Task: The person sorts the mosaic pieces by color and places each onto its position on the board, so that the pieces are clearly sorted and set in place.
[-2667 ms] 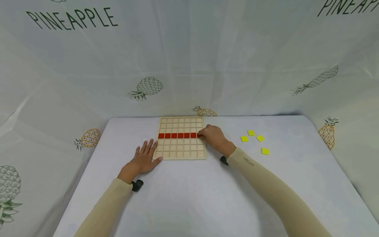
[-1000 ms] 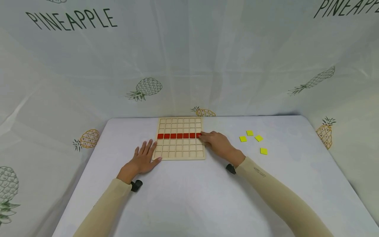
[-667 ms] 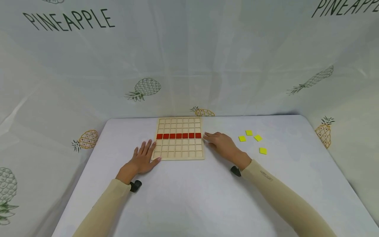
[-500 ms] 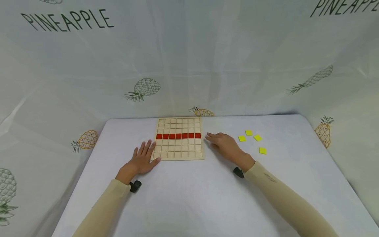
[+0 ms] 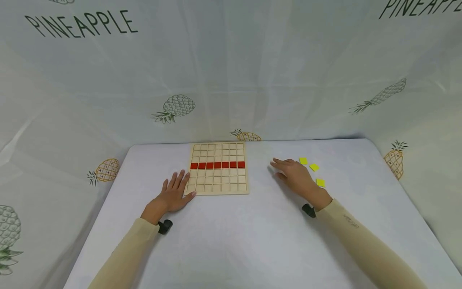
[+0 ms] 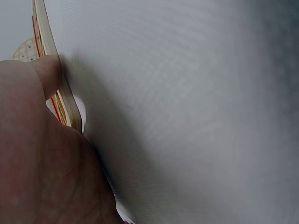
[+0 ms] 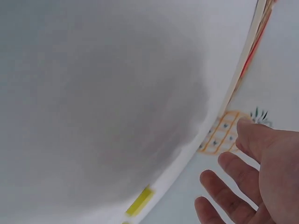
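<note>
A pale wooden grid board (image 5: 218, 180) lies near the back of the table. Red square tiles (image 5: 217, 165) fill one row across it from edge to edge. My left hand (image 5: 173, 197) rests with spread fingers at the board's front left corner; in the left wrist view its thumb (image 6: 49, 74) touches the board's edge (image 6: 70, 109). My right hand (image 5: 297, 177) is over the table between the board and the yellow square tiles (image 5: 314, 167). Its fingers (image 7: 219, 189) are loosely bent and hold nothing. The right hand hides one yellow tile.
Three yellow tiles show beyond the right hand, the nearest yellow tile (image 5: 320, 182) beside the wrist. A white cloth covers the table (image 5: 223, 241). Behind it hangs a pineapple-print curtain (image 5: 231, 80), close to the board's far edge.
My right hand has let go of the last red tile at the row's right end and moved right, toward the yellow tiles. The left hand has stayed at the board's corner.
</note>
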A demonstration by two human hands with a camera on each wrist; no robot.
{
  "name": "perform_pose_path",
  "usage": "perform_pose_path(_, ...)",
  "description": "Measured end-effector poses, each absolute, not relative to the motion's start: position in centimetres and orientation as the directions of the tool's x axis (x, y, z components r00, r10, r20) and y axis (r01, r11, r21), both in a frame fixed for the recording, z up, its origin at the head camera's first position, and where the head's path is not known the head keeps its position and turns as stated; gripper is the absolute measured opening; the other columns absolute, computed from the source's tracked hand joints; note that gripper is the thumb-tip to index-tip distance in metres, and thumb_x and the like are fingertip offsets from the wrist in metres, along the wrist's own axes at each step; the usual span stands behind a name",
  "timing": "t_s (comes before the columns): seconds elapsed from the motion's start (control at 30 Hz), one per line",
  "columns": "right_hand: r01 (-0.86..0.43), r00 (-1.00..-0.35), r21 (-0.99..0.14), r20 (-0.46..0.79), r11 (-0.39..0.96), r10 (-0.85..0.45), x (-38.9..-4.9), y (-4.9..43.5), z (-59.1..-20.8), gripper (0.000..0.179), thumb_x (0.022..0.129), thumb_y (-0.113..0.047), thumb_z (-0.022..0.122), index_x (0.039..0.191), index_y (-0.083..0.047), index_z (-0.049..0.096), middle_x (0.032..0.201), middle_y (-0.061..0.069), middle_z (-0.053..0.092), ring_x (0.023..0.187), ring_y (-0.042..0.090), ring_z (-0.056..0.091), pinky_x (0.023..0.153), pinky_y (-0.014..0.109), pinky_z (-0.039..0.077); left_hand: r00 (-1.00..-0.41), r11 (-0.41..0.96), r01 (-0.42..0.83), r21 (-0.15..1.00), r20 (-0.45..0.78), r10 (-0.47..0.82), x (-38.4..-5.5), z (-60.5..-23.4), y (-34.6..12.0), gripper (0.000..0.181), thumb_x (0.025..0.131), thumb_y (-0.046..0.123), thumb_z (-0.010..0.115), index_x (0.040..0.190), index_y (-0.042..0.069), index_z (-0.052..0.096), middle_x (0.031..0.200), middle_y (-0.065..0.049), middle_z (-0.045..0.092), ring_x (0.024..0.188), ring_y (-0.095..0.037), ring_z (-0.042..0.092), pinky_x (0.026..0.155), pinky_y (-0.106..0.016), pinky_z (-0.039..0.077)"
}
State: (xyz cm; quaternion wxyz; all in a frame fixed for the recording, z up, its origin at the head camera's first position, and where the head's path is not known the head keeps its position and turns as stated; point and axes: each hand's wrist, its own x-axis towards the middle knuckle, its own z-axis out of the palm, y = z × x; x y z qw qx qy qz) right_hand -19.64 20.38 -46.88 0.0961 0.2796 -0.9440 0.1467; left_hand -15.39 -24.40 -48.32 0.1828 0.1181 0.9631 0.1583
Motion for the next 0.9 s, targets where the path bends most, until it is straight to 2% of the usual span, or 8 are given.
perform_pose_path(0.13,-0.557,-0.821,-0.197,0.281,0.807,-0.498,-19.7,22.2,-47.0,0.046,0.091,-0.003,0.082,0.135,0.0,0.071,0.143,0.02,0.066,0.116,0.043,0.07,0.089,0.054,0.059,-0.904,0.929,0.166,0.332,-0.325,0.278,-15.5,-48.3,-24.2,0.088,0.11,0.052,0.046,0.169,0.001,0.005,0.176,-0.025,-0.006,0.161,-0.048,-0.009,0.126,-0.068,-0.005)
perform_pose_path(0.27,-0.547,-0.825,-0.163,0.274,0.821,-0.495,-19.6,23.9,-47.1,0.046,0.089,-0.001,0.083,0.134,0.0,0.072,0.142,0.02,0.066,0.114,0.043,0.07,0.087,0.055,0.059,-0.907,0.932,0.17,0.319,-0.32,0.275,-15.6,-48.7,-24.3,0.088,0.11,0.053,0.044,0.169,0.002,0.004,0.176,-0.023,-0.006,0.162,-0.046,-0.009,0.126,-0.067,-0.005)
perform_pose_path(0.57,-0.538,-0.837,-0.116,0.19,0.835,-0.513,-19.7,26.6,-47.3,0.048,0.088,0.001,0.082,0.135,0.001,0.07,0.143,0.023,0.065,0.121,0.045,0.066,0.095,0.059,0.056,-0.913,0.924,0.173,0.341,-0.296,0.28,-15.7,-49.4,-24.6,0.09,0.109,0.06,0.042,0.17,0.004,0.005,0.177,-0.021,-0.006,0.162,-0.046,-0.009,0.126,-0.067,-0.006)
perform_pose_path(0.9,-0.615,-0.784,-0.115,0.191,0.78,-0.59,-20.2,27.9,-47.8,0.051,0.087,0.006,0.081,0.136,0.004,0.068,0.14,0.025,0.066,0.124,0.045,0.065,0.098,0.058,0.055,-0.916,0.934,0.177,0.309,-0.296,0.271,-16.2,-50.5,-25.0,0.089,0.109,0.055,0.046,0.17,0.005,0.004,0.177,-0.021,-0.006,0.162,-0.046,-0.008,0.126,-0.068,-0.004)
